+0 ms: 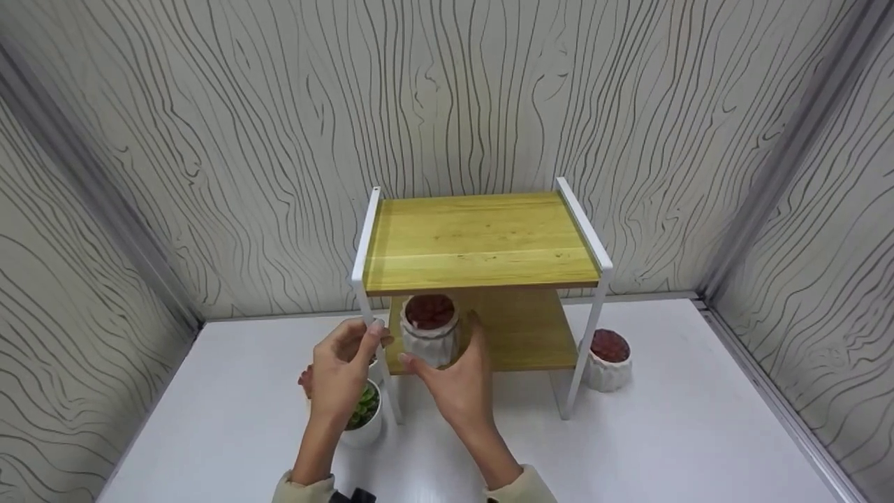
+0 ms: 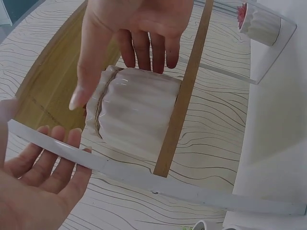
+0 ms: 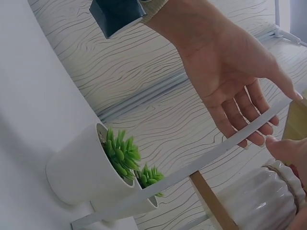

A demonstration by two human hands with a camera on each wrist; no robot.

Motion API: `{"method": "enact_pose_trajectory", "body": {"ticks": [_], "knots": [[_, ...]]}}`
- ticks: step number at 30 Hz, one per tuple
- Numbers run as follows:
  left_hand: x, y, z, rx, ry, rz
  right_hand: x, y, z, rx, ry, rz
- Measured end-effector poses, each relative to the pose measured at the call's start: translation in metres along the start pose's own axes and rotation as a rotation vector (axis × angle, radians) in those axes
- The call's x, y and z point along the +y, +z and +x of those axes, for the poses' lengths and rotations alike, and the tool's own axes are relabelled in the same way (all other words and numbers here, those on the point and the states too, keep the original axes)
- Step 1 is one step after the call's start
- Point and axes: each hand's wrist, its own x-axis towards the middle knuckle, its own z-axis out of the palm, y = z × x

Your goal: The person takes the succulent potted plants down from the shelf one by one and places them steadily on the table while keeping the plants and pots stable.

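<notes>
A white fluted pot with a dark red top stands at the front left of the lower board of a two-tier shelf. My right hand spans this pot with fairly straight fingers. Its thumb is in front and its fingers are along the right side, where a gap shows in the head view. In the left wrist view, those fingertips lie close along the pot's side. My left hand holds the shelf's white front left post, thumb in front and fingers behind.
Left of the shelf, partly behind my left hand, stand white pots with green succulents and a reddish plant. A second fluted pot with a red top stands right of the shelf. Patterned walls enclose the white table.
</notes>
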Motion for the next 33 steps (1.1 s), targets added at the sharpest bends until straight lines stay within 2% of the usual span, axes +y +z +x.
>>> {"method": "enact_pose_trajectory", "body": {"ticks": [3,11,23,33], "knots": [[0.0,0.001,0.0,-0.006,0.007,-0.007,0.002,0.007,0.0,0.027,-0.006,-0.004],[-0.001,0.0,0.0,-0.011,0.022,-0.043,0.006,0.027,-0.001,0.132,-0.119,-0.015],[0.0,0.001,0.002,0.016,-0.012,-0.041,0.005,0.048,0.001,0.334,-0.166,-0.105],[0.0,0.003,0.004,0.046,-0.055,-0.058,0.009,0.056,0.003,0.353,-0.151,-0.077]]}}
